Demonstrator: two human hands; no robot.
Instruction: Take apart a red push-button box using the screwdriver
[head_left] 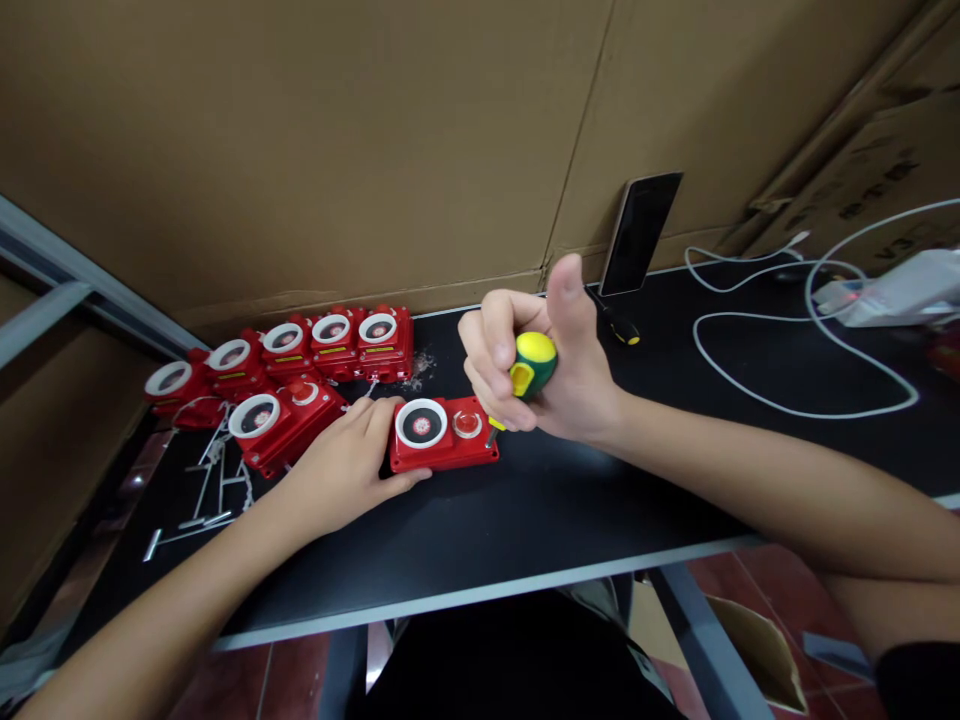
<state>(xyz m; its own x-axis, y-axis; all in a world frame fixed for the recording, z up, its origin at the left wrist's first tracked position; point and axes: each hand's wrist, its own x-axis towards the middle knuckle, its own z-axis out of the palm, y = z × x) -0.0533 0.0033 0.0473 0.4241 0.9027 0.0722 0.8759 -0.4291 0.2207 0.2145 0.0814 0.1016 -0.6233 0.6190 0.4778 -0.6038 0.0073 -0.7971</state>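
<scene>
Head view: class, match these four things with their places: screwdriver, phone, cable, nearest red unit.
Things
1. screwdriver
2. phone
3. cable
4. nearest red unit

Places
A. leaning on the cardboard
B. held by the left hand
C. gripped in the right hand
D. looped on the table

Pairs: 1-C, 2-A, 3-D, 4-B
</scene>
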